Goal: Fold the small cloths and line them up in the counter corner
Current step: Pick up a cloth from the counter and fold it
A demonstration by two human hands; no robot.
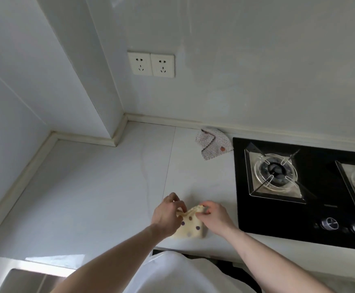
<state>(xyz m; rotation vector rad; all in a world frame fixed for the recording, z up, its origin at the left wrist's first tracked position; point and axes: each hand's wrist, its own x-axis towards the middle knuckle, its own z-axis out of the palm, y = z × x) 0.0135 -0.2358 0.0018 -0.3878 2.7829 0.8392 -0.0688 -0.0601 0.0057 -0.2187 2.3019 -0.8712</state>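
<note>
Head view — a pale, smooth counter (100, 187) is seen from above, edged by a cream upstand where it meets white walls; a thin seam line runs across the surface.

A small cream cloth (190, 226) with purple dots, soft and slightly rumpled, lies near the front edge of the counter, just left of the hob. Its far edge is lifted and bunched between the two hands; the near part rests flat on the counter.

The left hand (168, 212) is brought in from the lower left, forearm bare, fingers curled, the cloth's upper left edge pinched. The right hand (212, 214) is brought in from the lower right, fingers curled likewise, the upper right edge pinched — the two hands are held close together, nearly touching over the cloth.

A second cloth (213, 142), white with fine reddish speckles and a scalloped edge, is seen partly folded against the back upstand, touching the hob's far left corner and well apart from the hands.

A black glass hob (278, 218) with metal-ringed burners and two round knobs is set at the right. A double white wall socket (151, 64) is mounted above the corner. A steel sink (24, 280) is partly seen at lower left.
</note>
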